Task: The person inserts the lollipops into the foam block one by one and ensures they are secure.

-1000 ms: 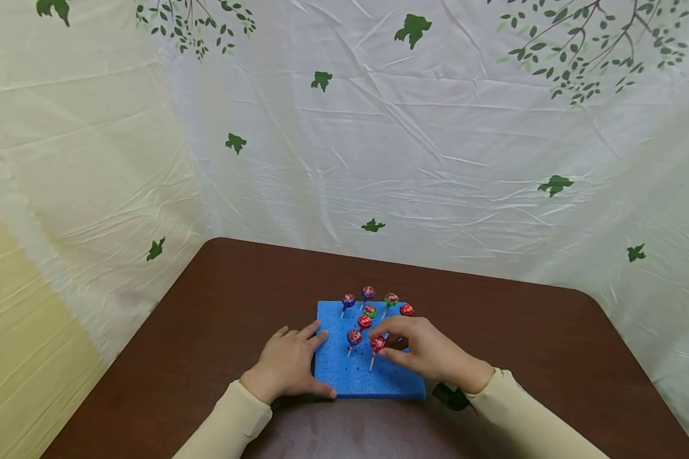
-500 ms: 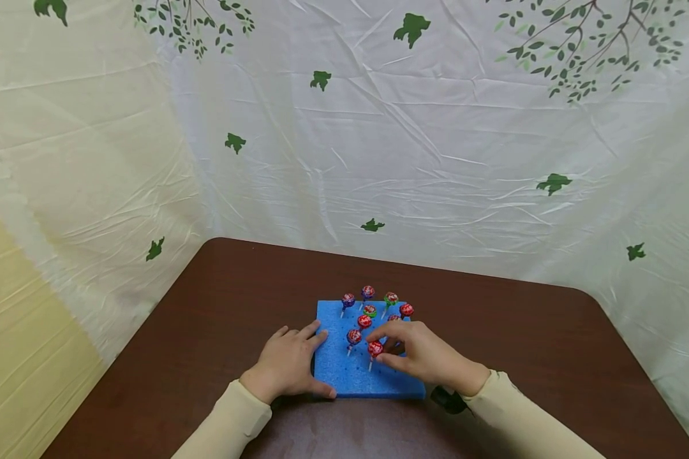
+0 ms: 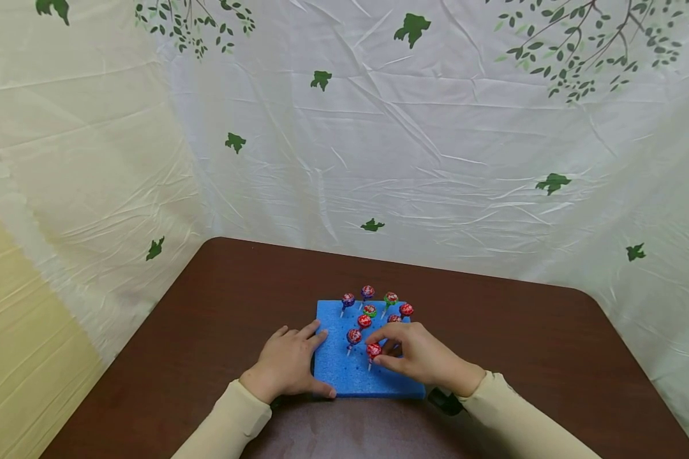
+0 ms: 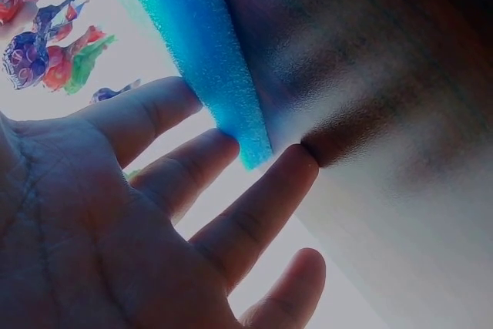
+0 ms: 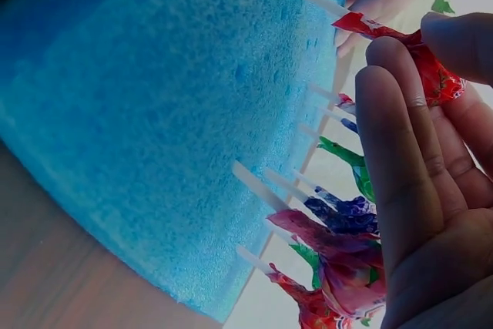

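My right hand [image 3: 416, 355] pinches a red-wrapped lollipop [image 3: 374, 350] by its head, between thumb and fingers. In the right wrist view the white stick of this red lollipop [image 5: 437, 82] meets the surface of a blue foam block [image 5: 154, 113]. Flat along the left side of the block [image 3: 350, 381] lies my left hand [image 3: 289, 361], fingers spread, thumb at the front left corner. Its fingertips touch the foam edge [image 4: 208, 59] in the left wrist view. Several other lollipops stand in the foam, among them a purple one [image 3: 348, 299] and a green-and-red one [image 3: 391, 298].
The block rests on a dark brown table [image 3: 264, 280] with rounded far corners. Small holes dot the foam around the sticks. Behind the table hangs a pale curtain [image 3: 298, 178] printed with green leaves. A dark strap device [image 3: 444, 401] is under my right wrist.
My right hand has shifted slightly left and down with the lollipop. Its head sits lower and less of the stick shows above the foam. My left hand has stayed put.
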Demonstrator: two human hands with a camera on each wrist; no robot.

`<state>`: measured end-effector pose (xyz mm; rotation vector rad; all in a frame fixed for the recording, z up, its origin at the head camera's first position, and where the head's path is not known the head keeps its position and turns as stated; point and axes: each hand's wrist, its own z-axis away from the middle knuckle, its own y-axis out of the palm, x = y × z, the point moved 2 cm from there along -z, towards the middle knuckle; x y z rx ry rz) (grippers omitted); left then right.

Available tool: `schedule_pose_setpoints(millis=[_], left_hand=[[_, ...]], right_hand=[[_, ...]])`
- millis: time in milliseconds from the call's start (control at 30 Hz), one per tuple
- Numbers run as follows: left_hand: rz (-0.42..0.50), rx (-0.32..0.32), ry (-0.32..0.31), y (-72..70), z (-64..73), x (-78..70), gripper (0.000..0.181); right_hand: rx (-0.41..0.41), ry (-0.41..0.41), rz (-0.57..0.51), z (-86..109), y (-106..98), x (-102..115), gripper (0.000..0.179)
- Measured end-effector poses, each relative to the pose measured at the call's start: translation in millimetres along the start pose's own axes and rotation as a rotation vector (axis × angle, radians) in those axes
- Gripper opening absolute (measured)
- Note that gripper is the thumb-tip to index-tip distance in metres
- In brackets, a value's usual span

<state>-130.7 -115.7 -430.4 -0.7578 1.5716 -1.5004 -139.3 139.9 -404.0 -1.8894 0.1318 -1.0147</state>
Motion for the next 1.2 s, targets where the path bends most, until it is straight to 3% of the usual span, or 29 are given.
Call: schedule_pose_setpoints(millis=[600,967,1067,1200], left_hand=[[0.025,0.009,0.001,1.1,0.2,-0.4,0.11],[0.074,0.023,0.017,2.2,0.4,3.5,0.111],[0.098,0.026,0.029,0.9,-1.7,6.7,0.109],[0.163,0.019,0.039,-2.8,-2.7,15.4,0.104]], right_hand=[[0.008,0.006,0.02,7.1,-16,3,0.041],[-0.068,0.011,0.038,35.6,-61,3,0.043],[-0.096,0.052,0.105,50.7,-75,-7,0.04],[-0.106,0.185,0.234,71.2,-89,-20,0.041]])
